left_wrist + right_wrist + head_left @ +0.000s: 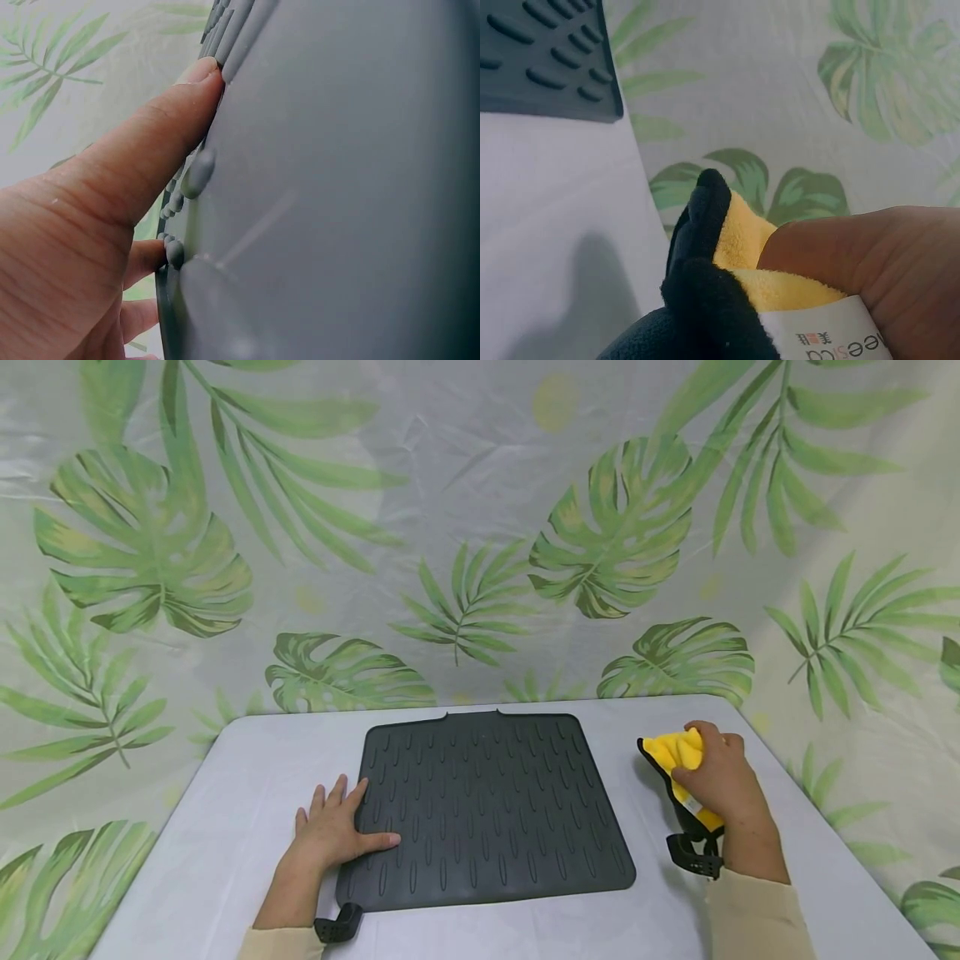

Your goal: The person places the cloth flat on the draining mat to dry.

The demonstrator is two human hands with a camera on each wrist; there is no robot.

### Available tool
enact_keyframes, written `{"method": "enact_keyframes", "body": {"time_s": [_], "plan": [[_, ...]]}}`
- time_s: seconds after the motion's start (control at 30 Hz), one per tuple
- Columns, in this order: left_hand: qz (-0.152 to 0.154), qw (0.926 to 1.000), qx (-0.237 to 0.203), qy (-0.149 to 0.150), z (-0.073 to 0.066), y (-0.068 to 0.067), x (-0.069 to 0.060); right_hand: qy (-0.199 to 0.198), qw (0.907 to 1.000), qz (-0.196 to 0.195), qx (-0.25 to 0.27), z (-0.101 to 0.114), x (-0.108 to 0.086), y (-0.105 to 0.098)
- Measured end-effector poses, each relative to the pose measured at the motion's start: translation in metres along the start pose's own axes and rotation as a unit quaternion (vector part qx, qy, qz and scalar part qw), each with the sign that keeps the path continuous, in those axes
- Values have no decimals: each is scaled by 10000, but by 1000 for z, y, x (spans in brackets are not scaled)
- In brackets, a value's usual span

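The right hand (723, 777) grips a yellow cloth (675, 748) with dark edging and a white label (821, 330), to the right of the mat. The left hand (330, 829) lies with fingers spread at the mat's left edge, its thumb on the ribbed top. The dark grey mat (480, 810) lies flat on the white-covered counter (225, 827); behind the mat hangs a leaf-printed sheet (465, 510).
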State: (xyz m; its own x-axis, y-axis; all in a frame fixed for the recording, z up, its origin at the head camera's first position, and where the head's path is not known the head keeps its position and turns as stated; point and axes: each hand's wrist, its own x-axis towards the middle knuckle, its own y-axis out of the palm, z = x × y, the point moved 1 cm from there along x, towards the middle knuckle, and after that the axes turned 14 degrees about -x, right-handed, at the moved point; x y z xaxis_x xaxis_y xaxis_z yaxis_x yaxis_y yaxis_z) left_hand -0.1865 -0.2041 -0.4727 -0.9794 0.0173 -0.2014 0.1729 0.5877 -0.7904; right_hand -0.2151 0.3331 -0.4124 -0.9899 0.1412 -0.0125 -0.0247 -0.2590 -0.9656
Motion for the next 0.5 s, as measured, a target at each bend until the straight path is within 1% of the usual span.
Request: {"method": "enact_keyframes", "body": {"time_s": [0.23, 0.5], "plan": [[5, 10000, -4, -5, 0, 0, 0, -214, 9995, -236, -8, 15, 0, 2], [-32, 10000, -19, -7, -1, 0, 1, -323, 9984, -459, 61, 29, -5, -4]]}}
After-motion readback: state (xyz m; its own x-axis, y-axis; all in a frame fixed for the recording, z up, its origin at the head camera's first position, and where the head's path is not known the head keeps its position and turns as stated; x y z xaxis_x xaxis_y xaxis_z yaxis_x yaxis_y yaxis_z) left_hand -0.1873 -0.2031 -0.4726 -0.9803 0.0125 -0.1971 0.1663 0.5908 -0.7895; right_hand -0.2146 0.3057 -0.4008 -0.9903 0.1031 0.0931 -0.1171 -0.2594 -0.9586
